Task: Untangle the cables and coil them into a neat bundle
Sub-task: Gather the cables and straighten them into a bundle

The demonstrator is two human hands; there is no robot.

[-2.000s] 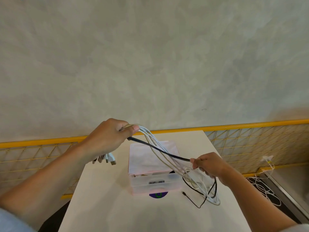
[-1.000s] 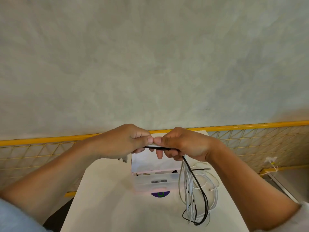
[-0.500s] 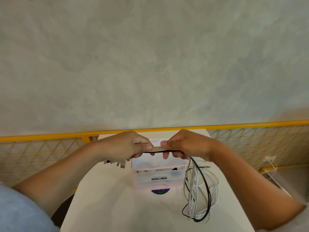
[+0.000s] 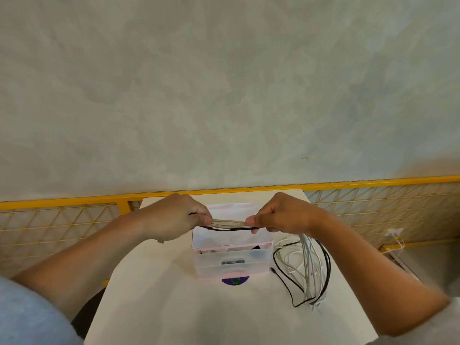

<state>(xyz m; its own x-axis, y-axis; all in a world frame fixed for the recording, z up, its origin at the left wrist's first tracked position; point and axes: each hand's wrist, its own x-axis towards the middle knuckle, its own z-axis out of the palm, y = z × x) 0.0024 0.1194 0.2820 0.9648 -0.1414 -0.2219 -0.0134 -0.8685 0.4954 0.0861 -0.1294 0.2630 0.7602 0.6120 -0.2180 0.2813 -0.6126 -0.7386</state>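
Two curled hands, the left hand (image 4: 174,217) and the right hand (image 4: 281,215), grip the cables (image 4: 229,225) stretched between them above the storage box (image 4: 231,262), while the loose loops (image 4: 311,270) trailing near the right edge of the bench (image 4: 174,307) may snarl if tugged.

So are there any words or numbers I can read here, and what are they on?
No text can be read anywhere.
The round dark sticker by the front of the clear box: only a green ring shape, no letters.
The dark strip inside that box: too blurred to read.
The cables: no print visible.
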